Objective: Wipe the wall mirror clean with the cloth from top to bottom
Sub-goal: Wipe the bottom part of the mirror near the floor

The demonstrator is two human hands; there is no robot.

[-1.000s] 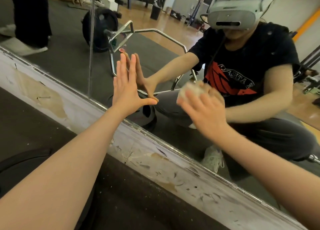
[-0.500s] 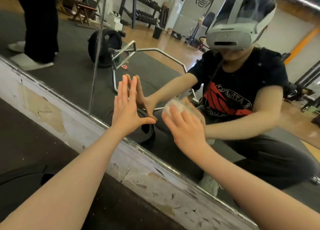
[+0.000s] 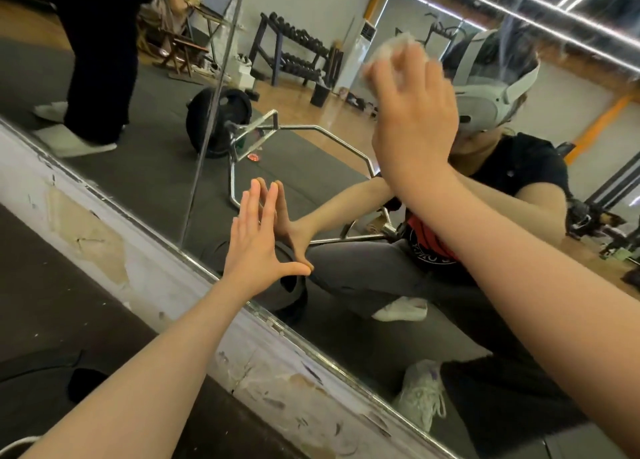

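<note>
A gym floor of dark mats and pale wood shows reflected in the wall mirror [image 3: 145,154], whose lower edge meets a scuffed white baseboard [image 3: 166,285] with peeling paint. In the glass, a loaded hex bar [image 3: 221,123] lies on the mat and a dumbbell rack [image 3: 287,53] stands against the far wall. My left hand [image 3: 254,244] presses flat on the mirror low down, fingers straight and together, thumb spread wide. My right hand [image 3: 412,112] is raised high against the glass, fingers curled over the white cloth [image 3: 391,48], which is bunched under my fingertips and blurred, touching the mirror's upper area.
</note>
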